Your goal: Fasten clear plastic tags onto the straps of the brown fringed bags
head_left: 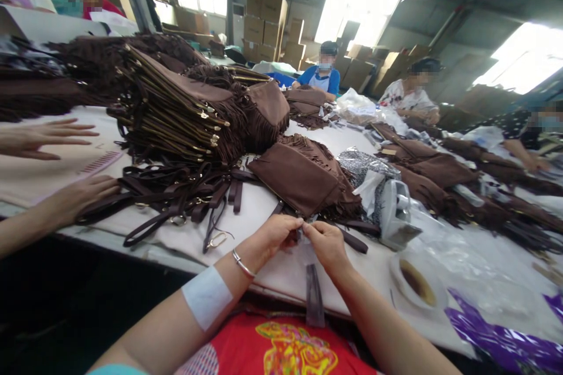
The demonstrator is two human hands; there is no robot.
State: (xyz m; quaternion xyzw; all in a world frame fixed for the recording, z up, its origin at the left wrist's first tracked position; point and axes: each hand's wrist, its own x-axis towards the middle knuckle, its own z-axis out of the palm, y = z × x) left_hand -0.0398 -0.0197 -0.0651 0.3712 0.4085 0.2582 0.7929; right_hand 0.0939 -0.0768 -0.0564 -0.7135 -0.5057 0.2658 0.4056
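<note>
My left hand (279, 233) and my right hand (328, 241) meet at the near corner of a brown fringed pouch (297, 179), thumbs and fingertips pinched together. From between them hangs a clear plastic sleeve (314, 296) with a dark strip showing in it. What lies right under the fingertips is hidden. The pouch rests on the table, its fringe turned to the right. Dark brown straps (193, 187) with metal rings lie tangled to the left of my hands, and one strap end (354, 241) sticks out to the right.
A tall stack of brown zippered pouches (176, 105) stands behind the straps. At left, another person's hands (48, 137) are over the table near a pink comb-like tool (101, 164). On the right are a tape dispenser (396, 211), a tape roll (416, 281) and purple plastic (497, 328). Co-workers sit beyond.
</note>
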